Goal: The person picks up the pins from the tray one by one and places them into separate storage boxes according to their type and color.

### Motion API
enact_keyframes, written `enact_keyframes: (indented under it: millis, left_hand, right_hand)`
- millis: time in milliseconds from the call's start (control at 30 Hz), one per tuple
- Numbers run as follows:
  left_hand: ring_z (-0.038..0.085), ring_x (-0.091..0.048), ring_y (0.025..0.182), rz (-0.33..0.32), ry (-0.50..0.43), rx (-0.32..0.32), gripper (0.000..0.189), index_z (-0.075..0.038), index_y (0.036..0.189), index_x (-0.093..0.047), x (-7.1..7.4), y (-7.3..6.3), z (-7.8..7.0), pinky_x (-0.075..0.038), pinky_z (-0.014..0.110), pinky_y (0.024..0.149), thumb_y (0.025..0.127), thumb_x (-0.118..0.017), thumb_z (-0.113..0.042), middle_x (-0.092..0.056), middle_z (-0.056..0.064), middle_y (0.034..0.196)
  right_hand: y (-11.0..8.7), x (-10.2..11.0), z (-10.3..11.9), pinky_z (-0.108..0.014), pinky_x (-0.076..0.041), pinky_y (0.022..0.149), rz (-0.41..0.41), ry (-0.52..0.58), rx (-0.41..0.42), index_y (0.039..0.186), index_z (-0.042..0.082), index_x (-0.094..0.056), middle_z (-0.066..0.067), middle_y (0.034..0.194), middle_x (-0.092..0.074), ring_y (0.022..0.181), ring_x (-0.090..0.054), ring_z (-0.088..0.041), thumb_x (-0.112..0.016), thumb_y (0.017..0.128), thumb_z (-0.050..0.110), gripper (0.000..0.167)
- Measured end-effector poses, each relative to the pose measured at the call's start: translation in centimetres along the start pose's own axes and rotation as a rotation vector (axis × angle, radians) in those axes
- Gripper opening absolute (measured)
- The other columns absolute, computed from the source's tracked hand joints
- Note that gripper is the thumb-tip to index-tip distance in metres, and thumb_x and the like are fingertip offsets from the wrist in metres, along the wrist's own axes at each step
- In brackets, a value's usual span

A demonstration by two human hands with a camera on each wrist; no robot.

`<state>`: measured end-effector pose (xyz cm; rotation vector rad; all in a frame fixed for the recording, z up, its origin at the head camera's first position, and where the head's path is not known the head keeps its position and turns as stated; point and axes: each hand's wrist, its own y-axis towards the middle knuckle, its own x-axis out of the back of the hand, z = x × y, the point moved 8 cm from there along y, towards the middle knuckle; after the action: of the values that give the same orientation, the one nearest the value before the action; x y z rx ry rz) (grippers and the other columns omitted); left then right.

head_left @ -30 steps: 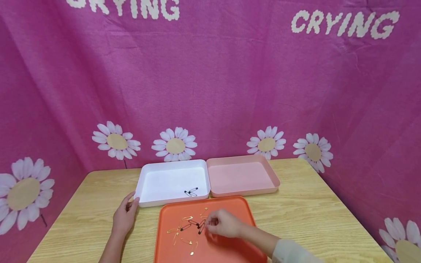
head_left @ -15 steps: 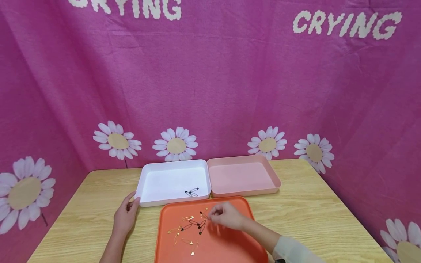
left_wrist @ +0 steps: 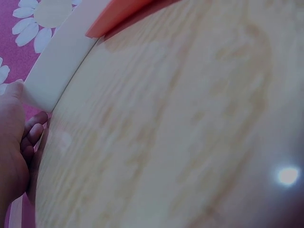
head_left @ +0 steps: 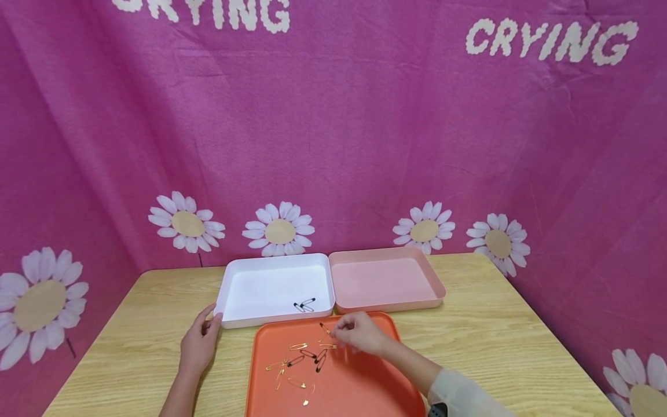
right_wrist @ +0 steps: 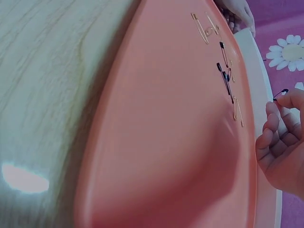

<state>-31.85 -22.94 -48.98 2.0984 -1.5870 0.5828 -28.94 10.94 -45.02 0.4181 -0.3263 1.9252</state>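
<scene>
A black safety pin [right_wrist: 281, 94] is pinched between the thumb and forefinger of my right hand [head_left: 359, 335], raised over the far edge of the orange tray [head_left: 375, 385]. Below lie several gold safety pins [head_left: 299, 347] and several black safety pins [head_left: 308, 353], loosely scattered on that tray. My left hand [head_left: 198, 346] holds the near left corner of the white tray [head_left: 255, 319], thumb at the front wall and fingers along the side. Inside the white tray, black safety pins [head_left: 307, 301] lie near its right front corner.
A pink tray [head_left: 391, 302] stands against the white tray's right side. All three trays sit on a wooden table [head_left: 484, 341]. Behind it hangs a magenta cloth [head_left: 359, 145] with daisies, close to the back edge.
My right hand has risen from the pins on the orange tray and moved towards the white tray, carrying a black safety pin. My left hand stays at the white tray's corner.
</scene>
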Motion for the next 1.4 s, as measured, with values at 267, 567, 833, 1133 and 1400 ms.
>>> enact_keyframes:
  millis: [267, 567, 833, 1133, 1400]
  left_hand:
    - [0.023, -0.050, 0.093, -0.026, 0.019, -0.007, 0.055, -0.014, 0.141, -0.041, 0.0, 0.1, 0.2, -0.039, 0.035, 0.080, 0.097, -0.038, -0.048, -0.061, 0.017, 0.110]
    - [0.025, -0.049, 0.094, -0.014, 0.006, -0.003, 0.056, -0.013, 0.140, -0.041, 0.1, -0.1, -0.1, -0.037, 0.036, 0.080, 0.097, -0.038, -0.048, -0.060, 0.018, 0.110]
    - [0.023, -0.049, 0.092, -0.022, 0.013, 0.001, 0.056, -0.014, 0.140, -0.042, 0.1, 0.0, 0.0, -0.037, 0.034, 0.079, 0.097, -0.038, -0.048, -0.060, 0.016, 0.108]
    - [0.026, -0.049, 0.095, -0.011, 0.016, 0.004, 0.057, -0.013, 0.141, -0.040, 0.1, 0.0, -0.1, -0.037, 0.038, 0.082, 0.097, -0.036, -0.049, -0.059, 0.018, 0.111]
    - [0.027, -0.050, 0.095, -0.021, 0.017, -0.004, 0.056, -0.013, 0.141, -0.040, 0.1, -0.1, -0.1, -0.037, 0.040, 0.083, 0.098, -0.037, -0.048, -0.060, 0.019, 0.111]
  right_hand:
    - [0.6, 0.3, -0.1, -0.021, -0.039, 0.046, -0.011, 0.006, -0.027, 0.093, -0.002, -0.068, -0.005, 0.067, -0.059, 0.049, -0.045, -0.009, -0.061, 0.089, 0.016, 0.019]
    - [1.4, 0.6, 0.2, -0.022, -0.038, 0.047, -0.037, 0.040, -0.034, 0.095, -0.007, -0.066, -0.010, 0.066, -0.060, 0.048, -0.043, -0.010, -0.061, 0.089, 0.014, 0.022]
    - [2.0, 0.9, 0.4, -0.022, -0.039, 0.046, -0.054, 0.047, -0.049, 0.097, -0.009, -0.065, -0.009, 0.066, -0.058, 0.047, -0.044, -0.010, -0.061, 0.090, 0.015, 0.025]
    - [2.7, 1.4, 0.5, -0.021, -0.038, 0.046, -0.082, 0.042, -0.072, 0.095, -0.008, -0.065, -0.004, 0.064, -0.056, 0.048, -0.044, -0.010, -0.063, 0.088, 0.016, 0.025]
    - [3.6, 1.6, 0.6, -0.022, -0.042, 0.049, -0.096, 0.045, -0.068, 0.094, -0.003, -0.067, -0.013, 0.071, -0.059, 0.051, -0.046, -0.011, -0.063, 0.088, 0.018, 0.022]
